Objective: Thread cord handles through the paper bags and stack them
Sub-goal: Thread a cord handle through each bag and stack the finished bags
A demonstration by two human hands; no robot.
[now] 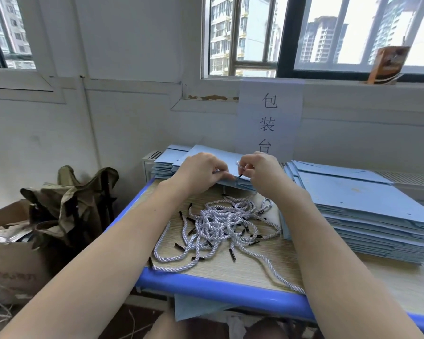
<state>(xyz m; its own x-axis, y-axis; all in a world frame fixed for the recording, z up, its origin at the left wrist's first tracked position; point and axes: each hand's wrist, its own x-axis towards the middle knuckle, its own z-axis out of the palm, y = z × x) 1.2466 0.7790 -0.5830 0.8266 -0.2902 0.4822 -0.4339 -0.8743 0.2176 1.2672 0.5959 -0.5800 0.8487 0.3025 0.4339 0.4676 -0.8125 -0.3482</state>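
Both hands raised over the far edge of the wood-grain surface point(242, 267): left hand point(201, 173) with fingers curled, pinching the near edge of a flat blue paper bag point(233, 168); right hand point(262, 171) pinching a white twisted cord point(239, 165) just above its black tip, close to the bag's edge

Loose pile of cords point(220, 223) mid-surface, between the forearms

Tall stack of flat blue bags point(362, 206) to the right, a lower stack point(167, 162) behind the left hand
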